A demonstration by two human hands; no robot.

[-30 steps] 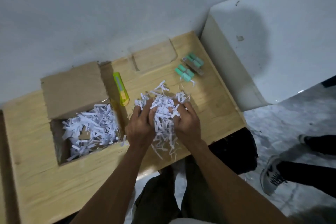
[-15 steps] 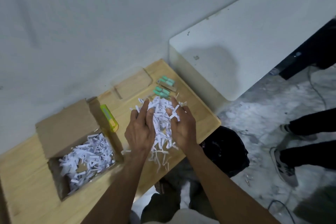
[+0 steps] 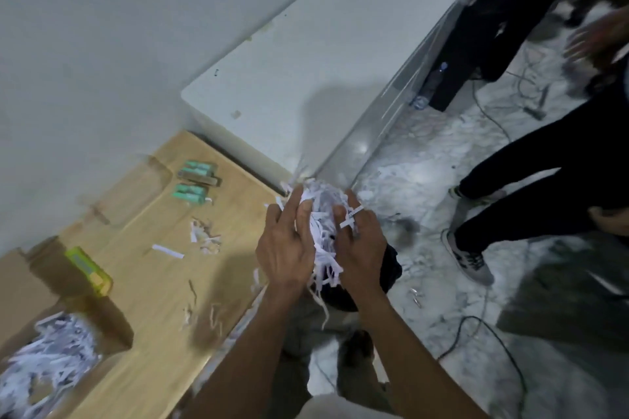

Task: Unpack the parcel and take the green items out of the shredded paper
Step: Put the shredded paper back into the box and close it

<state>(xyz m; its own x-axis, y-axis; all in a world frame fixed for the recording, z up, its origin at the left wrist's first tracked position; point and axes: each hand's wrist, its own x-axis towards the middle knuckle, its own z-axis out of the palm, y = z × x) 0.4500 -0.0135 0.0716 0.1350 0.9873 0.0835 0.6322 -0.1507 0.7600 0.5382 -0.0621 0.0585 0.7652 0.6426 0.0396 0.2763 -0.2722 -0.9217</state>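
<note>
Shredded paper [image 3: 321, 231] bundle was off the table's right edge, squeezed between both hands.
Left hand [image 3: 286, 248] and right hand [image 3: 360, 248] cupped it together; green items [image 3: 192, 180] sat far back on the wooden table [image 3: 153, 282], box [image 3: 51, 343] near-left.

White paper shreds [image 3: 321, 214]; green items [image 3: 190, 193]; yellow-green cutter [image 3: 89, 270].
</note>
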